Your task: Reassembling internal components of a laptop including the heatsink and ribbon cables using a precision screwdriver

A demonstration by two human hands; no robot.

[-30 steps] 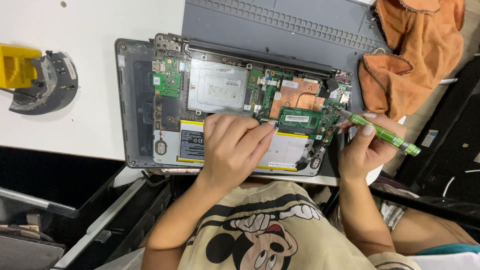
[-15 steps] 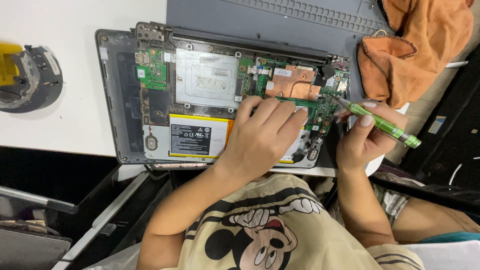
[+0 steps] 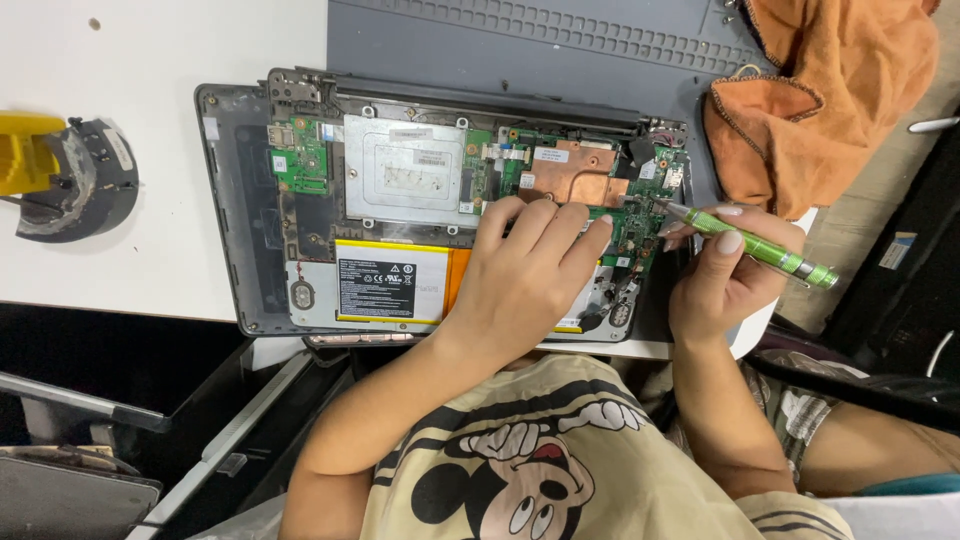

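An opened laptop (image 3: 240, 250) lies on the table with its base cover off, showing a green circuit board (image 3: 640, 225), a copper heat plate (image 3: 575, 180), a silver shield (image 3: 405, 180) and a flat battery (image 3: 390, 285). My left hand (image 3: 525, 275) rests palm down on the battery and board, fingers spread toward the copper plate. My right hand (image 3: 725, 275) grips a green screwdriver (image 3: 765, 248) like a pen. Its tip touches the board near the right hinge.
An orange cloth (image 3: 830, 90) lies bunched at the upper right on a grey work mat (image 3: 520, 40). A yellow and black tool holder (image 3: 60, 175) sits at the left on the white table (image 3: 120, 270). Dark shelving lies below the table edge.
My left hand has slid right and up across the battery onto the board. The screwdriver tip has come down to the board by the right hinge. The camera view has shifted slightly.
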